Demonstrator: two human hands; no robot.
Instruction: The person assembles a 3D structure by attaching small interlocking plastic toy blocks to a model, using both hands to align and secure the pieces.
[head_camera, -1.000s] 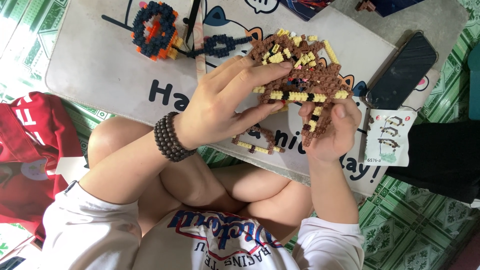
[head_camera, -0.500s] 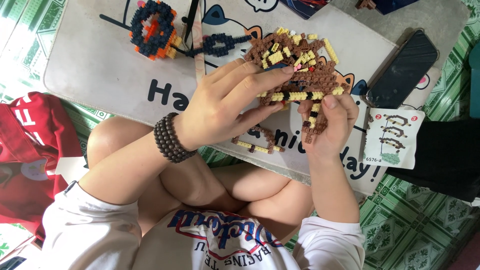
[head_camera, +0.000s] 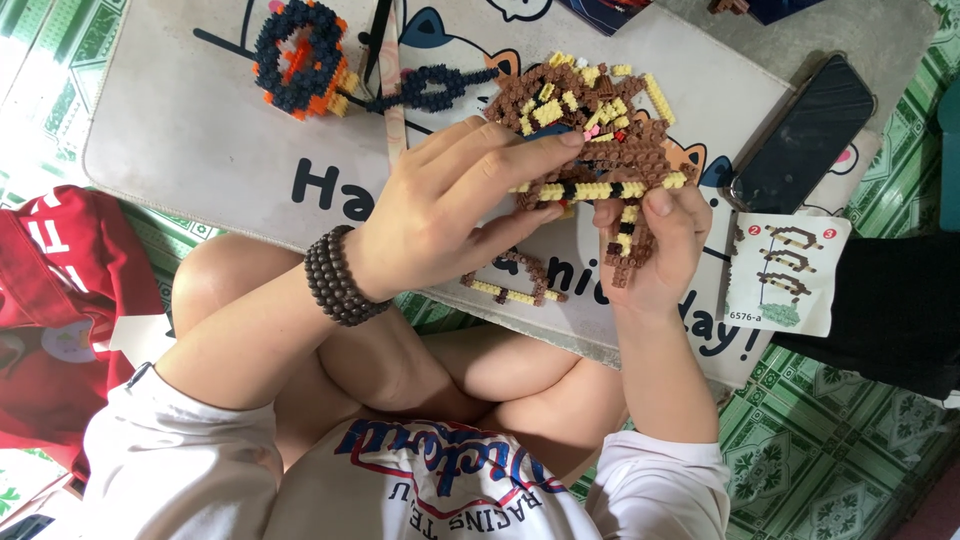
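L hand (head_camera: 450, 215) hides brick model (head_camera: 600, 130) – partly.

The brick model (head_camera: 600, 140) was small hard plastic studs, brown, yellow and black, knobbly all over with a slight sheen. At about ten o'clock from it lay a dark blue and orange brick ring (head_camera: 298, 55) of the same nubby plastic. The mat (head_camera: 180, 130) under them looked like smooth, matt, off-white rubbery sheet with printed figures. At three o'clock the phone (head_camera: 805, 135) showed a glossy black glass face. Below it, the instruction leaflet (head_camera: 785, 275) was thin matt paper. The bead bracelet (head_camera: 340, 278) on the left wrist looked like dark, dull-polished wood. The shirt (head_camera: 440, 490) was soft white cloth; the floor tiles (head_camera: 830, 460) shone faintly.
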